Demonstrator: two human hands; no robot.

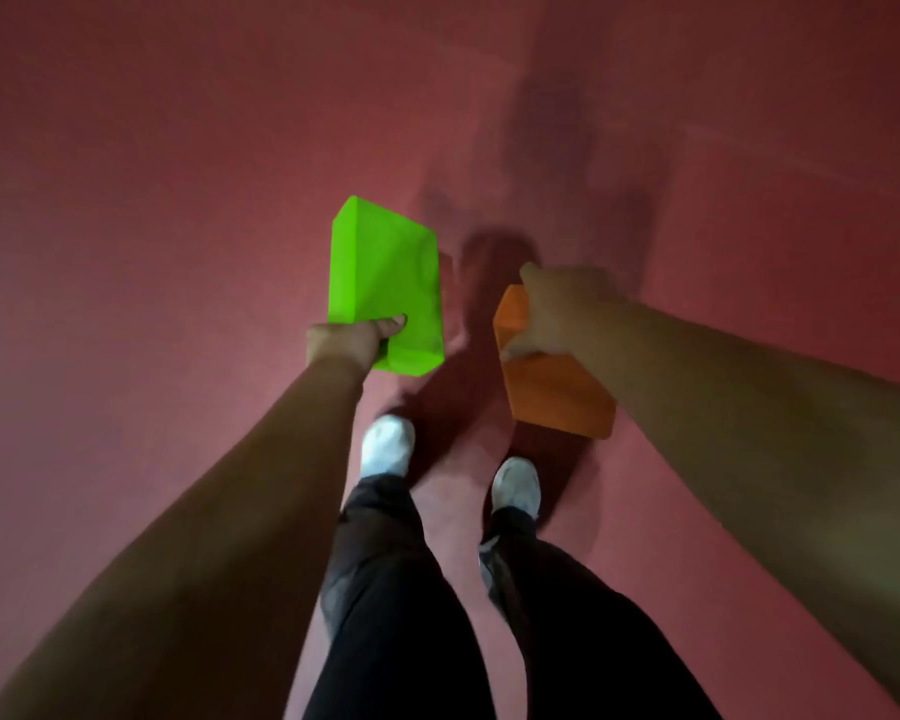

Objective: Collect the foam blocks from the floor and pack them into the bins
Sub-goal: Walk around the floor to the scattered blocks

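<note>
left hand [352, 341] grips green block [385, 272] edge; right hand [547, 315] grips orange block [559, 400]; blocks apart

The green block [385, 272], at the centre of the frame, looks like foam. Its faces are matt and smooth with no shine, and the broad side is faintly mottled. The orange block [557, 397], right of centre, has the same matt, even finish. The floor [126, 200] fills the frame in dull red, matt and finely textured like a mat or low carpet; blur hides which. At the bottom, the trousers [401, 615] are black cloth, soft and creased, with a greyish sheen at one knee. The shoes [385, 444] are white and matt; their material cannot be told.
</note>
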